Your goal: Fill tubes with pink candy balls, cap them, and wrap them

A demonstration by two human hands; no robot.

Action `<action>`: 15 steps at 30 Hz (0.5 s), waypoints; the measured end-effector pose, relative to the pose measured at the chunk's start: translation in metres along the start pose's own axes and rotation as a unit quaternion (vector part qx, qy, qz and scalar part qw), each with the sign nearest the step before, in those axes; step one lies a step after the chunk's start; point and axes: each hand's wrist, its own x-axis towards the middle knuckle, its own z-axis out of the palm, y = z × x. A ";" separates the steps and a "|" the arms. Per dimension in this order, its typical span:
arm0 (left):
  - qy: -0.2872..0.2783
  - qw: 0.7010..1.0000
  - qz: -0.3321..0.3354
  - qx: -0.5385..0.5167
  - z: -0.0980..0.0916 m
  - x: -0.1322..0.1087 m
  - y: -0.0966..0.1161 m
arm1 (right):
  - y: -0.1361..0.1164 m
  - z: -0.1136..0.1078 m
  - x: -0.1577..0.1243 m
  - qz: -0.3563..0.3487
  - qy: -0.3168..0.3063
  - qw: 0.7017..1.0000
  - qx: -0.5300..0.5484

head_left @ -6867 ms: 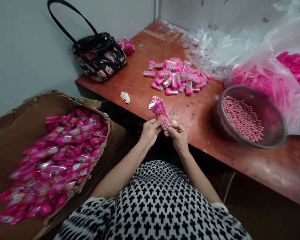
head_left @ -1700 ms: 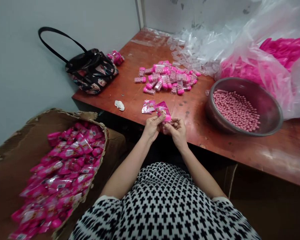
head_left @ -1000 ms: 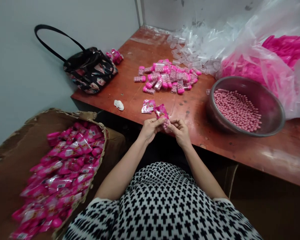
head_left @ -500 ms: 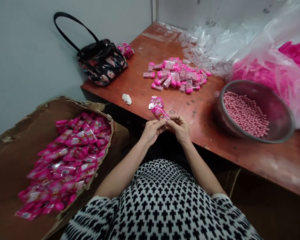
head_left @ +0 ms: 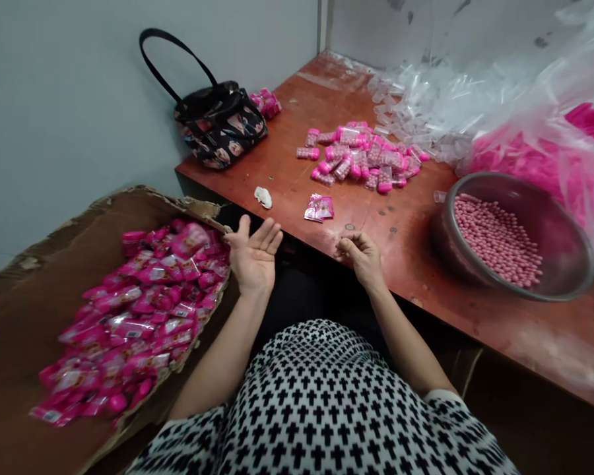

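My left hand (head_left: 253, 258) is open, palm up with spread fingers, beside the near rim of a cardboard box (head_left: 24, 264). A blurred pink packet (head_left: 192, 237) shows just past its thumb, over the many shiny pink packets (head_left: 133, 310) in the box. At the table's front edge, my right hand (head_left: 361, 256) is closed, thumb against curled fingers; whatever they may hold is too small to make out. A few flat pink wrappers (head_left: 319, 207) lie on the table in front of it. Behind them is a heap of clear tubes with pink caps and pink beads (head_left: 361, 158).
A grey bowl of pink beads (head_left: 497, 241) stands on the red-brown table (head_left: 277, 171) at right. Behind it are a plastic bag of pink pieces (head_left: 525, 155) and a pile of clear tubes (head_left: 426, 99). A floral handbag (head_left: 220, 125) and a crumpled white scrap (head_left: 263, 197) are at left.
The hands, together on a pink packet before, are now apart. My left hand has moved left and opened; the packet has left it. The view has shifted slightly.
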 end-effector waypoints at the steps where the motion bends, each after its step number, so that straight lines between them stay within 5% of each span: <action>1: -0.026 0.997 0.020 0.072 0.003 0.008 -0.008 | 0.001 -0.002 0.001 0.001 0.002 1.000 -0.005; 3: -0.100 0.960 0.071 0.250 0.016 0.026 -0.029 | 0.003 -0.004 0.002 0.004 0.002 1.000 -0.012; 7: -0.194 0.803 0.165 0.539 0.053 0.054 -0.063 | 0.005 -0.005 0.003 0.007 -0.011 0.999 -0.031; 9: -0.208 0.750 0.176 0.602 0.064 0.063 -0.073 | 0.005 -0.007 0.005 0.014 -0.015 0.999 -0.042; 12: -0.212 0.748 0.180 0.603 0.065 0.070 -0.083 | 0.007 -0.012 0.012 0.022 -0.015 0.998 -0.056; 15: -0.201 0.808 0.183 0.523 0.060 0.070 -0.085 | 0.008 -0.016 0.030 0.007 0.009 0.996 -0.088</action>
